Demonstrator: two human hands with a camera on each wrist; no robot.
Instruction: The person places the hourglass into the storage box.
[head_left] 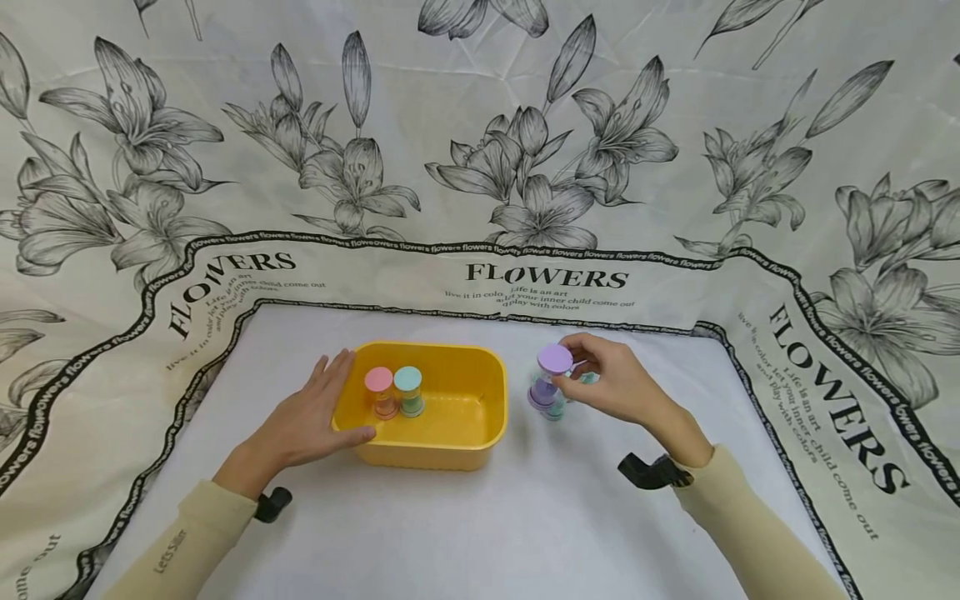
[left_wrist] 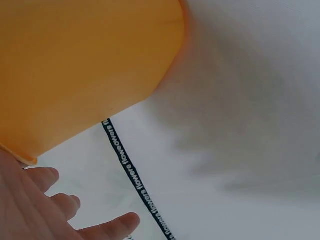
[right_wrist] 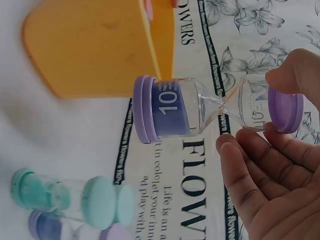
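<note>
My right hand (head_left: 618,379) pinches a purple-capped hourglass (right_wrist: 170,107) by one cap, between thumb and fingers. Its purple sand lies at the opposite end, marked 10, and it is held off the table to the right of a yellow bin (head_left: 450,457). My left hand (head_left: 303,421) rests against the bin's left end, fingers stretched and the thumb along the near rim. Inside the bin, at its left side, a pink-capped hourglass (head_left: 379,380) and a mint-capped hourglass (head_left: 408,380) stand upright side by side.
Below the held hourglass, more hourglasses stand on the white table: a mint one (right_wrist: 97,202) with another mint cap behind it, and a purple one (right_wrist: 45,225), partly cut off in the right wrist view. A flower-printed cloth (head_left: 540,283) rises behind the table.
</note>
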